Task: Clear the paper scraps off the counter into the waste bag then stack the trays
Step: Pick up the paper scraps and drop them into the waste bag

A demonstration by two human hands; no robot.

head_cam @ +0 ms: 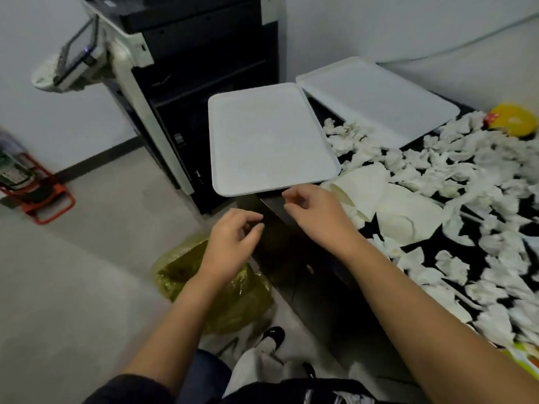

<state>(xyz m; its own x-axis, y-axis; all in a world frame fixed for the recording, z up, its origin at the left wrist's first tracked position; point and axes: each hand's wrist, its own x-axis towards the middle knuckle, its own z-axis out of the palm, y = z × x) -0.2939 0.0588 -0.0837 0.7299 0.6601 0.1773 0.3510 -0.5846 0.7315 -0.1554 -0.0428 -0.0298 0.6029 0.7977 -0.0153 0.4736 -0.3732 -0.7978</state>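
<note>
Currently, both hands hover near the counter's left end with loosely curled fingers and hold nothing. The left hand (232, 243) is positioned above the yellow-green waste bag (233, 298), which stands open on the floor beside the counter. The right hand (315, 214) is positioned over the counter corner, just below the near tray's edge.

The dark counter (431, 246) carries many crumpled white paper scraps (455, 266), spread from the middle to the right edge. Larger sheets of cream paper (405, 214) lie among them, near the right hand.

Two white trays lie side by side, not stacked. The near tray (271, 138) overhangs the counter's left end. The far tray (376, 97) sits behind it, against the wall.

A yellow object (513, 119) with a red label rests at the far right; its writing is too blurred to read. A black-and-white copier (186, 68) stands left of the counter. No legible brand or text appears on it. A red-framed cart (38, 196) stands on the floor at the far left.
</note>
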